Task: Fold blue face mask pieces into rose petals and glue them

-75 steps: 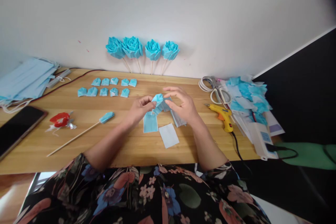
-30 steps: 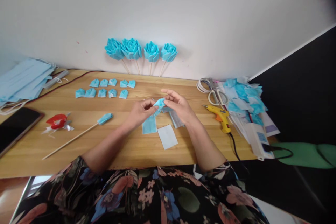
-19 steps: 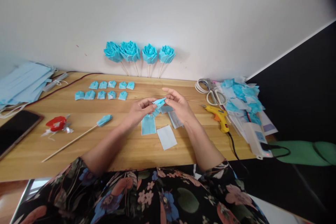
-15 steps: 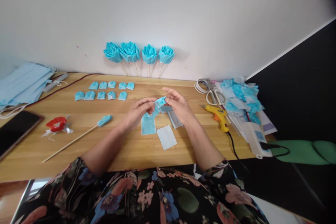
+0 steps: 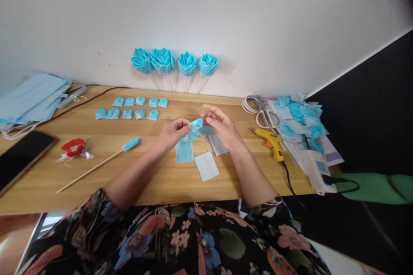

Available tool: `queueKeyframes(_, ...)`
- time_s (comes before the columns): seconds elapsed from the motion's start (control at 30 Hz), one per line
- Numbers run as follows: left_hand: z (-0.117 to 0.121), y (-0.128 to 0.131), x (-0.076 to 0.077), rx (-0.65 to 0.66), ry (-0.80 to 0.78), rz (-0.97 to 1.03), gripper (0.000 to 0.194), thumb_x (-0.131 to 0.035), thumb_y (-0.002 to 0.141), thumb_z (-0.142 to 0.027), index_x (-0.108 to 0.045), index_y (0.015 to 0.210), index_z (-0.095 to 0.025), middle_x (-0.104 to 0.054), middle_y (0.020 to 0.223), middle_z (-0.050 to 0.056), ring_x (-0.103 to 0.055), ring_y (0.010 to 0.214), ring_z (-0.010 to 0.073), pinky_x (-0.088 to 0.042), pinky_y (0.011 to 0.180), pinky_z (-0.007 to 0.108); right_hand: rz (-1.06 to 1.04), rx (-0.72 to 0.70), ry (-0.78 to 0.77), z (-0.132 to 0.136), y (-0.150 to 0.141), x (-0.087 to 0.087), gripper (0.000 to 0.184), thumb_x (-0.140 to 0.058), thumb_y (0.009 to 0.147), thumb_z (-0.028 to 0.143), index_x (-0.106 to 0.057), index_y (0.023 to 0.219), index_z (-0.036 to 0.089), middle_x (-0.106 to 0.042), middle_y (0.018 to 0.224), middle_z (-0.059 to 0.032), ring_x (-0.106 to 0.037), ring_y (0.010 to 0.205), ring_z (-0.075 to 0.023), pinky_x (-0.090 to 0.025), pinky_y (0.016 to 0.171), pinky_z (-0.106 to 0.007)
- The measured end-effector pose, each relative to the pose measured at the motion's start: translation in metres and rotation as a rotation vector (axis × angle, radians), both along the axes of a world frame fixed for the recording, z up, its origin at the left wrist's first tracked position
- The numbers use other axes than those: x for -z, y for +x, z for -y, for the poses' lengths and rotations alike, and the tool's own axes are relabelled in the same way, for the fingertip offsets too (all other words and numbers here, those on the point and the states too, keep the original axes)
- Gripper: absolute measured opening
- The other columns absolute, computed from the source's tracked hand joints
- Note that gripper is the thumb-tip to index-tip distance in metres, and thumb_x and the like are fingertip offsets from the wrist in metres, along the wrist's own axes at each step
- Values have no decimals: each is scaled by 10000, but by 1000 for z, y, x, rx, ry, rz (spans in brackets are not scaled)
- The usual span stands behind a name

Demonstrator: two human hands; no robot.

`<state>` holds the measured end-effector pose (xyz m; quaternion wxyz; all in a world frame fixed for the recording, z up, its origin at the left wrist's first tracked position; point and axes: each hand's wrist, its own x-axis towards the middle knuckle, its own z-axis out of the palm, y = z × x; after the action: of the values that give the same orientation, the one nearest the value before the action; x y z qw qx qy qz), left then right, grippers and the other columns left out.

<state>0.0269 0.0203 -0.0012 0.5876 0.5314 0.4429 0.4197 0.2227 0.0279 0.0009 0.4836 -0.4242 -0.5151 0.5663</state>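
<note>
My left hand (image 5: 173,134) pinches a small folded piece of blue mask fabric (image 5: 195,125) between thumb and fingers, held above the table. Just to its right, my right hand (image 5: 224,128) has its fingers apart, thumb close to the fabric's edge; a light contact cannot be ruled out. Below the hands lie a blue fabric square (image 5: 184,153), a white square (image 5: 206,166) and a greyish piece (image 5: 218,145) partly under my right hand. Folded blue petals (image 5: 127,114) rest in two rows at the back left. A stick with a blue bud (image 5: 131,144) lies left of my arm.
Several blue fabric flowers (image 5: 187,64) on sticks lean against the wall. On the right are a yellow glue gun (image 5: 272,142), scissors (image 5: 268,116), blue scraps (image 5: 300,114) and a power strip (image 5: 318,172). Face masks (image 5: 34,96), a phone (image 5: 24,159) and a red wrapper (image 5: 75,147) occupy the left.
My right fingertips have come away from the fabric piece and spread slightly, while my left hand keeps hold of it. The whole view has shifted a little.
</note>
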Motion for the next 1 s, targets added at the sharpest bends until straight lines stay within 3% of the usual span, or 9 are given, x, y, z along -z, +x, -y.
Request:
queueKeyframes(0.13, 2, 1, 0, 31, 52, -56, 283, -712, 701, -431, -605, 725, -170, -594, 668, -8, -503, 604, 111, -405, 590, 246, 102, -72, 74, 2, 1, -1, 481, -688, 833, 395, -604, 1294, 286, -688, 1198, -49, -655, 1034, -186, -566, 801, -301)
queueKeyframes(0.3, 5, 3, -1, -3, 173, -181, 185, -649, 744, -348, -593, 699, -178, -570, 643, -14, -465, 584, 106, -376, 572, 244, 258, -138, 195, 6, -3, 2, 515, -675, 846, 364, -569, 1345, 296, -677, 1211, -57, -649, 1071, -202, -550, 873, -347)
queueKeyframes(0.57, 7, 3, -3, -13, 242, -311, 127, -622, 767, -273, -594, 686, -179, -552, 605, -27, -455, 571, 108, -360, 565, 246, 388, -87, 243, 8, -10, 1, 464, -600, 794, 195, -629, 1254, 250, -656, 907, 4, -624, 820, -142, -520, 792, -312)
queueKeyframes(0.77, 5, 2, -1, -71, 162, -162, 155, -672, 752, -302, -613, 699, -169, -569, 625, -20, -481, 583, 105, -375, 563, 239, 102, -111, 92, 4, -5, 1, 474, -669, 826, 345, -607, 1290, 277, -694, 1061, -25, -650, 881, -156, -545, 743, -287)
queueKeyframes(0.87, 5, 1, -3, -113, 85, -6, 224, -717, 739, -371, -639, 726, -162, -579, 634, -20, -483, 575, 96, -386, 557, 231, -10, -32, 40, 2, -2, 0, 471, -663, 852, 435, -605, 1296, 291, -701, 1169, -37, -663, 1004, -177, -555, 862, -325)
queueKeyframes(1.0, 5, 0, -6, -135, 41, 93, 269, -781, 700, -394, -658, 723, -156, -579, 607, -30, -487, 563, 85, -396, 556, 217, -7, 47, -6, 1, -3, -1, 445, -676, 843, 453, -638, 1248, 271, -725, 1062, -34, -669, 978, -171, -544, 896, -335)
